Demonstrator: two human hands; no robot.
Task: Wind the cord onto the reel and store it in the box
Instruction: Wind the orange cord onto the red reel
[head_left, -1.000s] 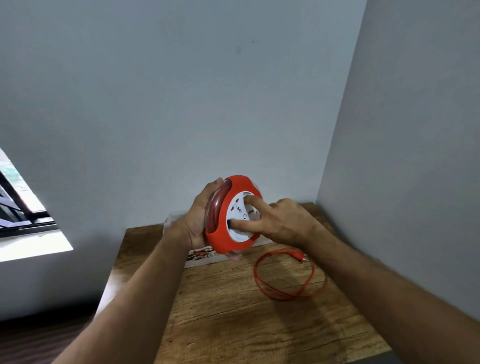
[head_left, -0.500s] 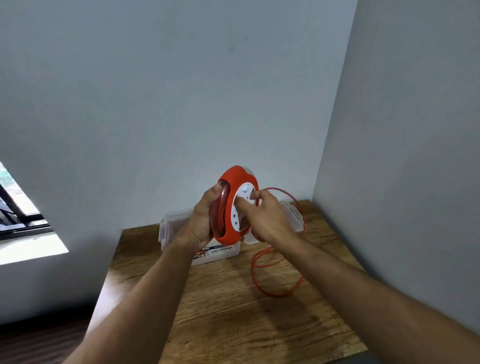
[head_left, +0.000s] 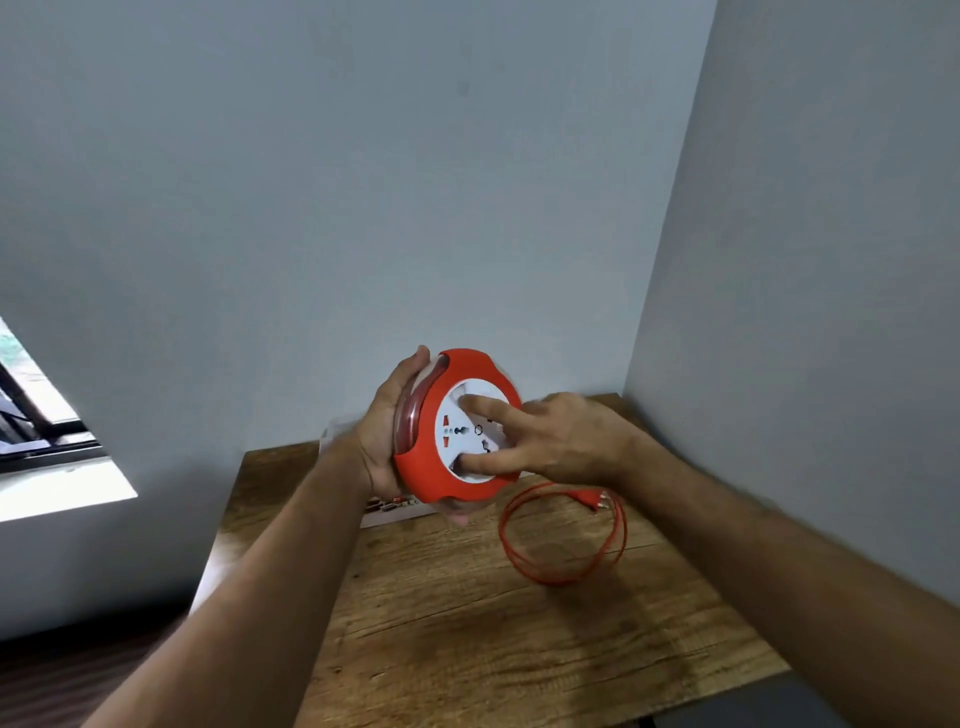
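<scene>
Wood-grain surface (head_left: 467, 623) at lower centre carries the loose cord (head_left: 563, 540). Just above it, left hand (head_left: 384, 441) clasps the reel (head_left: 457, 426); right hand (head_left: 561, 436) fingers (head_left: 488, 410) press its white hub, spread.

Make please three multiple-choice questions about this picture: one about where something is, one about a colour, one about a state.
1. Where does the loose cord lie?
A. On the wooden table
B. On the floor
C. In the box

2. What colour is the face of the reel around the sockets?
A. Black
B. White
C. Green

3. How is the reel held?
A. It rests flat on the table
B. It hangs from the cord
C. It is lifted above the table in the hands

Answers:
1. A: the cord and its plug lie in a loop on the table.
2. B: the white disc sits inside the red casing.
3. C: the left hand grips its back, and the right hand has fingers on its face.
</scene>
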